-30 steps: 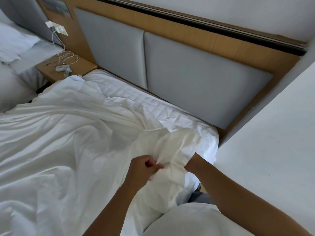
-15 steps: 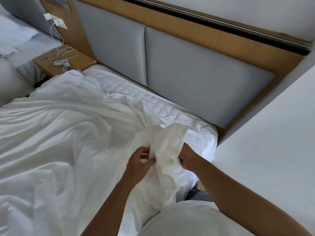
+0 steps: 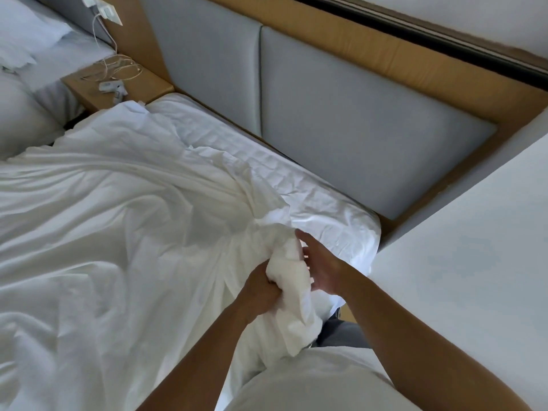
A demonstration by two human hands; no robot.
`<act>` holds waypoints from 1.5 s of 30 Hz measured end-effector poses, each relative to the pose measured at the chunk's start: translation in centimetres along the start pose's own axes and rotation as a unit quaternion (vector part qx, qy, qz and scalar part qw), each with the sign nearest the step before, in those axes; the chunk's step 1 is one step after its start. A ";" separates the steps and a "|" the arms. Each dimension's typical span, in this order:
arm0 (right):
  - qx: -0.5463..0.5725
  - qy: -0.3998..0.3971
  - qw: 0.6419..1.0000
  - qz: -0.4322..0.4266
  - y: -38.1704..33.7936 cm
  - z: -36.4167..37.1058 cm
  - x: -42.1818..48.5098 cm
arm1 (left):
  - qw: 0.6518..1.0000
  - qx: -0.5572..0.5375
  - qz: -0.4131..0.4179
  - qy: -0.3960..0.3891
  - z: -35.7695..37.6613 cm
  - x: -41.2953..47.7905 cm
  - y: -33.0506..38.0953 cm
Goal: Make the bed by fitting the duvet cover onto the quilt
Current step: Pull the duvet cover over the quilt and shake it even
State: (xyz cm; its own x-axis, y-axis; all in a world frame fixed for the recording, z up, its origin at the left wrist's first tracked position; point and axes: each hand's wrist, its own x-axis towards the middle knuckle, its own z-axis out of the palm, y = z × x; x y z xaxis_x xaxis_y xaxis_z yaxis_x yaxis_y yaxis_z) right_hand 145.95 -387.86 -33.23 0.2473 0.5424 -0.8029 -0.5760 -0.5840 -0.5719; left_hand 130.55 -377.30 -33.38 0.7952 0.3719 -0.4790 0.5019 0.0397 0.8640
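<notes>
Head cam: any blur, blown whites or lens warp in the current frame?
Head view: sharp at both hands, left hand and right hand; duvet cover bright, folds readable, the bunched corner nearly featureless; wide-angle bowing along the headboard; soft daylight, mild shadows.

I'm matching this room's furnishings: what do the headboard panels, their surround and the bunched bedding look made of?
Headboard panels: probably padded grey fabric or leatherette, matte, rounded edges. Surround: wood or wood-look laminate, tan, smooth. Duvet cover: thin woven white cloth, likely cotton, creasing finely where the left hand grips it.
</notes>
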 end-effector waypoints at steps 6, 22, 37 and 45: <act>-0.327 0.029 0.944 0.041 -3.5 0.0 0.5 | 0.990 0.139 0.016 -0.022 5.0 -0.3 -0.8; -0.435 0.222 0.872 -0.016 1.4 -17.8 8.8 | 0.854 0.415 -0.184 0.254 0.5 5.4 -4.0; -0.455 0.247 0.855 0.019 7.3 -17.9 16.0 | 0.888 0.377 -0.238 0.115 -1.7 14.9 -11.4; -0.471 0.219 0.851 0.071 4.5 -13.4 15.8 | 0.745 0.517 -0.412 -0.084 -9.2 1.7 -13.9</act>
State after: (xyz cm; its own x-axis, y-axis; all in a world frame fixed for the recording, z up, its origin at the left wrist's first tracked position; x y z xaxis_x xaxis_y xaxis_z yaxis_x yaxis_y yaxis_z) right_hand 157.73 -389.98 -50.73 0.6139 0.2694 -0.7420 0.2052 -0.9621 -0.1795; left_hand 121.84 -368.72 -44.77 0.0593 0.4911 -0.8691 0.7678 -0.5789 -0.2747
